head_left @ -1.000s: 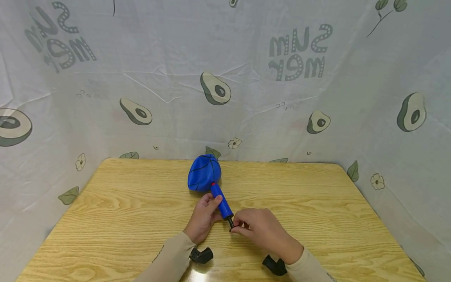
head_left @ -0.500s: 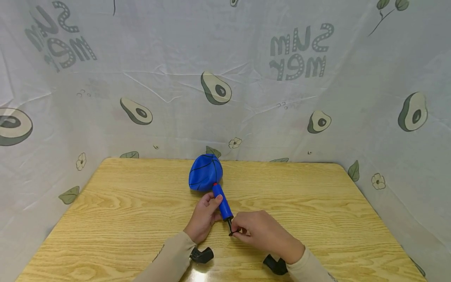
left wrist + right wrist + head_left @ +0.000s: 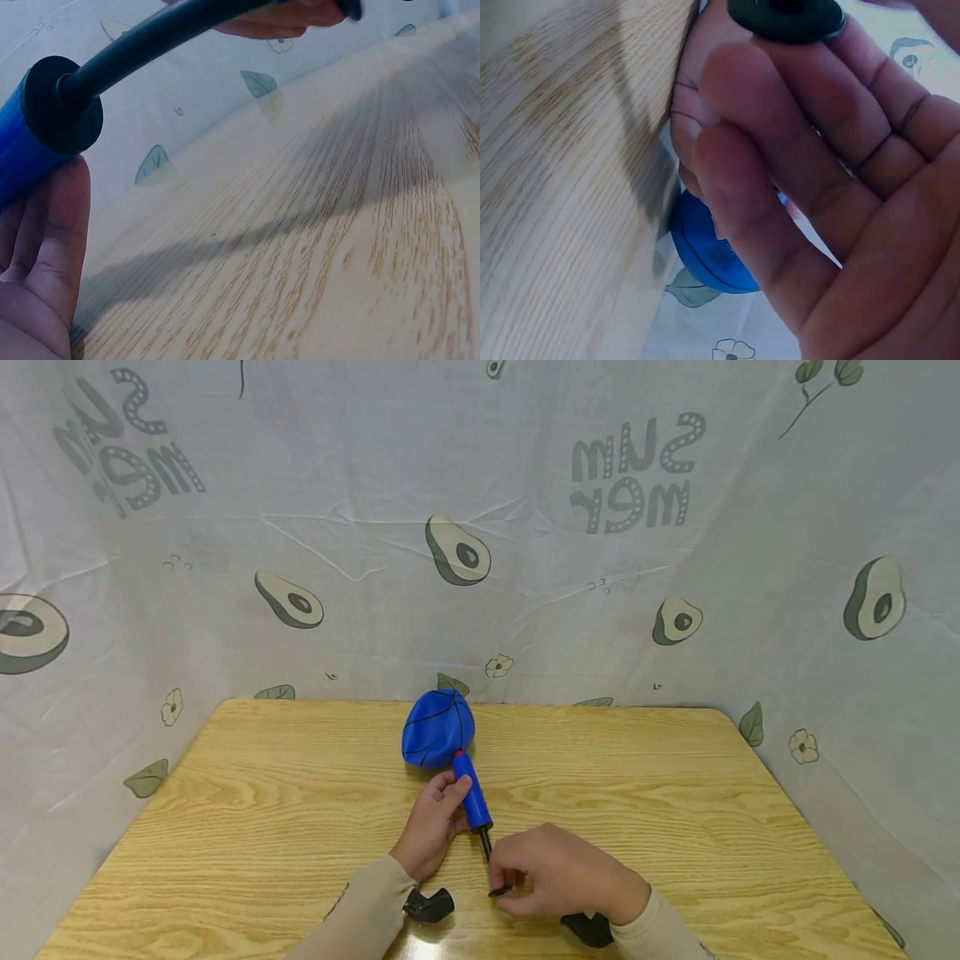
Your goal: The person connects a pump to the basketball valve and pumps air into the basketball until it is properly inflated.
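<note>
A partly deflated blue ball with black lines lies near the table's far edge. Against its near side sits the red tip of a blue hand pump, which slants toward the viewer. My left hand grips the pump's barrel, thumb on top. In the left wrist view the pump's black rod stands well out of the barrel's end cap. My right hand pinches the black handle at the rod's end. The right wrist view shows that handle above curled fingers; the thumb is mostly out of that view.
The wooden table spreads to both sides of the hands. Behind it hangs a pale cloth printed with avocados. Black wrist devices, one at the left wrist and one at the right wrist, sit low by the sleeves.
My right hand has moved back toward the viewer, drawing the pump's handle and rod farther out of the barrel. The left hand and the ball have hardly moved.
</note>
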`<state>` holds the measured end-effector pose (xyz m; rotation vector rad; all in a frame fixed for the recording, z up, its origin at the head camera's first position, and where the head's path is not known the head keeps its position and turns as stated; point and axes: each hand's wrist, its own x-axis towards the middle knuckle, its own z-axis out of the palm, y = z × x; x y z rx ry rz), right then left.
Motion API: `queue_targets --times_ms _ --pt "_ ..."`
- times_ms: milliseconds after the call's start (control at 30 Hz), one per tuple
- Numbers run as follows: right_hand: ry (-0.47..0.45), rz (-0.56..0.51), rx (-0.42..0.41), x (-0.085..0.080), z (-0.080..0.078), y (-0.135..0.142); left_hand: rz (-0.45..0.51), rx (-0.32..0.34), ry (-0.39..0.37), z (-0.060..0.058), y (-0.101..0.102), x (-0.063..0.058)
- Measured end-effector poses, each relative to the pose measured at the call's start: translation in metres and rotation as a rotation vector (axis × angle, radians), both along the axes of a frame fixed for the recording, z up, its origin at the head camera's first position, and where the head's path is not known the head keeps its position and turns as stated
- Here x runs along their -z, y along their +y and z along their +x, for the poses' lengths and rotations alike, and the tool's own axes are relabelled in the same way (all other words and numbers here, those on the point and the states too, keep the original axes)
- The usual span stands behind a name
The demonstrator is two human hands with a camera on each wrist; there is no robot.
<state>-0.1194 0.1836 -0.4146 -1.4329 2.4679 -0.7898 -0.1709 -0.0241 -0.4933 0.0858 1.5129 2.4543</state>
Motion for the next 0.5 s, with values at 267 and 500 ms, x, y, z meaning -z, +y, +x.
queue_targets --times_ms 267,500 --pt "0.063 0.008 0.067 0.0013 -0.0008 -0.0006 0.006 -0.008 -0.001 -0.0003 0.0 -0.0007" --pt "0.13 0.027 0.254 0.0016 -0.0004 -0.0017 0.012 -0.008 -0.008 -0.0007 0.0003 -0.0005"
